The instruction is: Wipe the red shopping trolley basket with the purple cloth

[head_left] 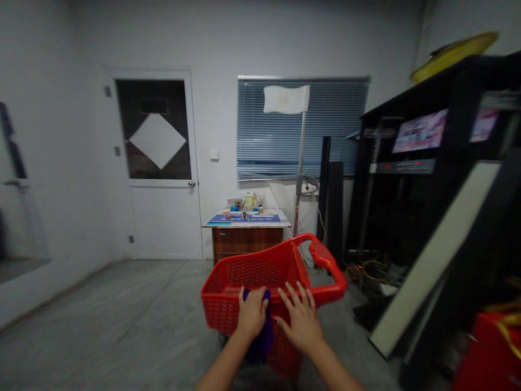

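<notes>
A red plastic shopping cart [222, 312] stands side-on before me, its handle [334, 271] to the right. My left hand [253, 313] is closed over a purple cloth [262, 342] at the cart's near rim; the cloth hangs down the outside of the basket wall. Just right of it, my right hand [300, 317] rests on the same rim with its fingers spread and nothing held in them. No contents show in the visible part of the basket.
Behind the cart is a brown desk [248, 239] with small items on its top. A white door [165, 220] is at the left. On the right stand a black rack [456, 108], a leaning pale board [435, 260], floor cables and a red box [486, 353].
</notes>
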Demonstrator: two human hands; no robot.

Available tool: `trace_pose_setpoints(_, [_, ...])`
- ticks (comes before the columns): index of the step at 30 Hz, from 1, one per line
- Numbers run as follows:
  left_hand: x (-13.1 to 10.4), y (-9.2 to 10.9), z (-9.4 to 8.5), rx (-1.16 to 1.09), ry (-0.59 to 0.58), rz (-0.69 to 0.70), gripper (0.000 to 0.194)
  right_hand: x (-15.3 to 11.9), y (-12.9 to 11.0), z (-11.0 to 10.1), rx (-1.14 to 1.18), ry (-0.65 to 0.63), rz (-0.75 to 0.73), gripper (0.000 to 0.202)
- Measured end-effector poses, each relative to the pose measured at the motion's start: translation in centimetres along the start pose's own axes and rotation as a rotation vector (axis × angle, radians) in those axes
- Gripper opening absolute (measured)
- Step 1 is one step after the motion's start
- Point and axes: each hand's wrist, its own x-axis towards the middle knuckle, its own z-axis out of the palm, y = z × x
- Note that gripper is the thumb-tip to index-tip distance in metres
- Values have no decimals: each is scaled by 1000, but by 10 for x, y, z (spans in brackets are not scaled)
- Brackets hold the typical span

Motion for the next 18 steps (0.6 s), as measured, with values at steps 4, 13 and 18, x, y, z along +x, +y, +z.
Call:
trace_pose_setpoints(4, [0, 4, 5, -35, 11, 76, 42, 2, -3, -2, -9, -1, 1, 76])
trace_pose_setpoints(13, [-1, -3, 11, -4, 50, 11, 45, 4, -4, 0, -60, 42, 7, 83])
trace_pose_setpoints(18, [2, 11, 10, -65, -23, 68, 54, 3, -2, -6, -71, 41, -33, 78])
